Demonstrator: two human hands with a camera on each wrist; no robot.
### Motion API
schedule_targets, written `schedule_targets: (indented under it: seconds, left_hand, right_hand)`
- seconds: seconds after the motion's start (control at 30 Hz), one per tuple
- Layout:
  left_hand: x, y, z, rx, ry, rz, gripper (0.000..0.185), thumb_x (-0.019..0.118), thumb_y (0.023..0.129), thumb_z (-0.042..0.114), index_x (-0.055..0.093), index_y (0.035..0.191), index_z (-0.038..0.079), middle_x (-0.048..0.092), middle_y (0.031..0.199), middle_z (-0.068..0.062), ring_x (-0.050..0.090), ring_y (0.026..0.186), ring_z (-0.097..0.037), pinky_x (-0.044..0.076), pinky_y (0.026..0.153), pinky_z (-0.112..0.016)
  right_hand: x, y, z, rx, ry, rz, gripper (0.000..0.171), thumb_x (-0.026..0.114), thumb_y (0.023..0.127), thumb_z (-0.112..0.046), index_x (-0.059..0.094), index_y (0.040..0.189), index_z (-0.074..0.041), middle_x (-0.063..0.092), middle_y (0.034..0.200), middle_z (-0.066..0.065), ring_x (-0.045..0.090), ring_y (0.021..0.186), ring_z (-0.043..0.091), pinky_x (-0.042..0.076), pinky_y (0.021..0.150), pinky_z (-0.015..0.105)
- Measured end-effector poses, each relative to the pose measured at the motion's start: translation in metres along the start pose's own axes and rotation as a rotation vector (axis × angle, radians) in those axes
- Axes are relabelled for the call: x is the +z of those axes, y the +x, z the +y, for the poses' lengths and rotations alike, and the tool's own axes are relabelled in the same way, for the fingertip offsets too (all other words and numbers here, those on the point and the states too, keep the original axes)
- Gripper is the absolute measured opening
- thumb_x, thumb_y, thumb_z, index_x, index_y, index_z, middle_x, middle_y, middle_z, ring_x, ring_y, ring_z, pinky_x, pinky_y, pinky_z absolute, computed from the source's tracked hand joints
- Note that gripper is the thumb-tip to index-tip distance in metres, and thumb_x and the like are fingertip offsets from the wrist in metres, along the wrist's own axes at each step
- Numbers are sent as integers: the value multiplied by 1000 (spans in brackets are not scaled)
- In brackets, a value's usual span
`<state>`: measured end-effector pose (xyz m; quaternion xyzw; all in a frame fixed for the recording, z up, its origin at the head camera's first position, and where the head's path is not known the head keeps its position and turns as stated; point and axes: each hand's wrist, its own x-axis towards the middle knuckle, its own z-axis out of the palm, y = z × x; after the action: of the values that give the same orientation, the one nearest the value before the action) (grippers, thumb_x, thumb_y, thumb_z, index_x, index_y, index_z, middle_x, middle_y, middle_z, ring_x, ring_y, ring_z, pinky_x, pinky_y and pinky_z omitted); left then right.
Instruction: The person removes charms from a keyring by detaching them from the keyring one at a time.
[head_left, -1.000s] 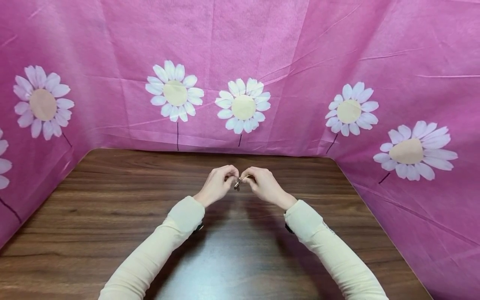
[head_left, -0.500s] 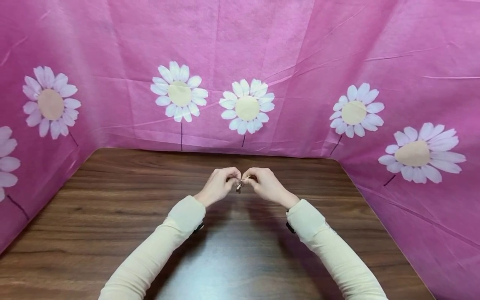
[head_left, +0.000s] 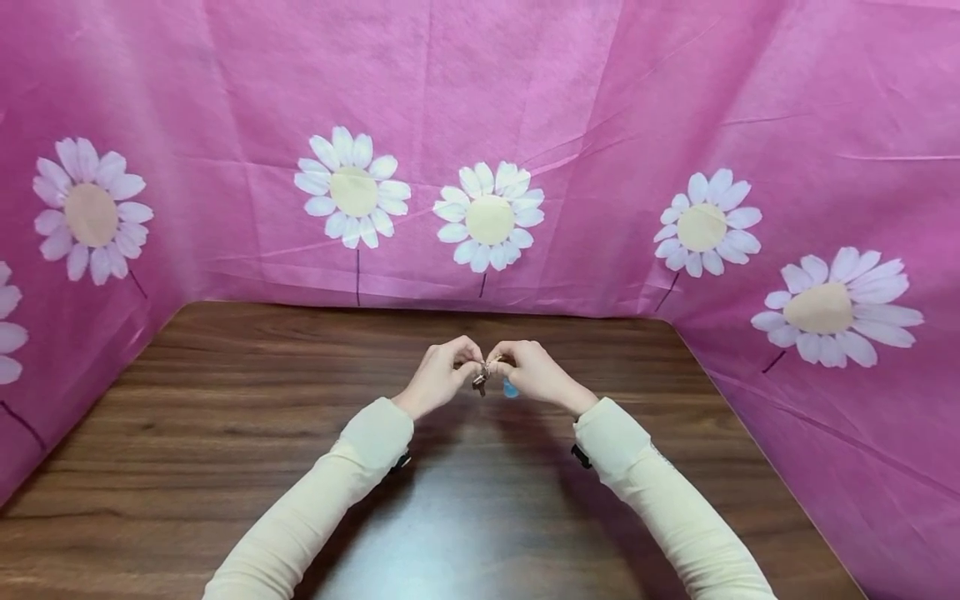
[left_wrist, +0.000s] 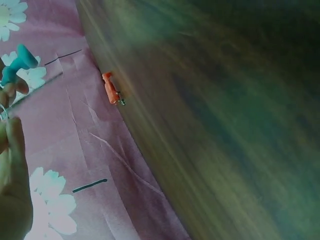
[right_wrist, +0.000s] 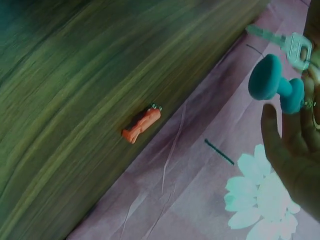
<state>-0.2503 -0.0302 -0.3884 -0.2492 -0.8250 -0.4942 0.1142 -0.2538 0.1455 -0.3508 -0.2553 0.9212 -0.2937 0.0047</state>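
Observation:
Over the far middle of the table, both hands meet at a small bunch of keys. My left hand (head_left: 442, 372) pinches its metal ring from the left with thumb and forefinger. My right hand (head_left: 534, 373) pinches the bunch from the right, fingertips close to the left ones. A key (right_wrist: 297, 50) hangs from it, shown large in the right wrist view. Below the right fingers dangles a blue dumbbell-shaped charm (head_left: 511, 389); the left wrist view also shows this charm (left_wrist: 20, 62). The ring is mostly hidden by the fingers.
An orange figure-like piece (right_wrist: 142, 124) with a small metal end lies on the wooden table (head_left: 225, 433) near its far edge; in the head view the hands hide it. Pink cloth (head_left: 600, 100) printed with daisies stands around the back and sides.
The blue charm has come into sight below the right hand. The keys hang slightly lower and have turned; both hands stay close together in nearly the same place.

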Motion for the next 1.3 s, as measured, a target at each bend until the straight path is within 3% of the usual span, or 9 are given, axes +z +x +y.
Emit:
schedule_targets:
  seconds: [0.23, 0.5, 0.67, 0.83, 1.03, 1.17, 1.3]
  left_hand:
    - [-1, -2, 2, -7, 101, 189, 5, 67, 81, 10, 69, 85, 7, 67, 85, -2, 64, 79, -14, 53, 72, -32]
    - [0, -1, 5, -38, 102, 192, 8, 71, 79, 19, 71, 84, 13, 66, 83, 2, 65, 77, -11, 52, 71, -25]
    - [-1, 0, 8, 3, 126, 243, 5, 71, 79, 17, 71, 80, 11, 66, 81, 1, 65, 74, -12, 54, 69, -29]
    - [-5, -1, 9, 34, 191, 252, 5, 69, 80, 16, 70, 78, 11, 65, 80, 2, 65, 73, -13, 53, 69, -31]
    - [-6, -1, 8, 55, 269, 255, 6, 69, 80, 18, 69, 78, 13, 65, 80, 4, 64, 75, -14, 49, 67, -29]
    - [-6, 0, 7, 53, 243, 270, 6, 71, 79, 16, 69, 77, 11, 65, 80, 2, 64, 74, -14, 53, 68, -30]
    - [-6, 1, 7, 46, 201, 287, 7, 71, 78, 16, 69, 76, 10, 66, 79, 1, 65, 72, -13, 54, 68, -32]
  right_hand:
    - [4, 3, -6, 84, 129, 151, 10, 58, 88, -12, 65, 89, -6, 64, 72, 4, 55, 58, 9, 46, 62, 24]
    - [9, 6, -18, 108, 226, 216, 12, 59, 88, -12, 65, 92, -3, 66, 81, 7, 57, 68, 11, 47, 63, 24]
    - [7, 8, -16, 87, 218, 223, 14, 61, 87, -15, 67, 93, -5, 68, 82, 7, 56, 71, 9, 46, 69, 24]
    - [4, 7, -13, 103, 172, 206, 13, 64, 85, -17, 70, 91, -8, 69, 78, 3, 56, 69, 9, 45, 70, 25]
    - [4, 4, -10, 136, 216, 187, 16, 63, 85, -11, 64, 99, -6, 68, 75, 8, 59, 65, 8, 46, 65, 25]
    - [5, 4, -10, 90, 218, 160, 23, 60, 87, -8, 62, 109, -8, 66, 74, 10, 58, 61, 10, 46, 61, 25]
    - [3, 3, -12, 70, 213, 146, 17, 58, 88, -9, 65, 103, -9, 62, 69, 6, 52, 51, 10, 44, 52, 24]
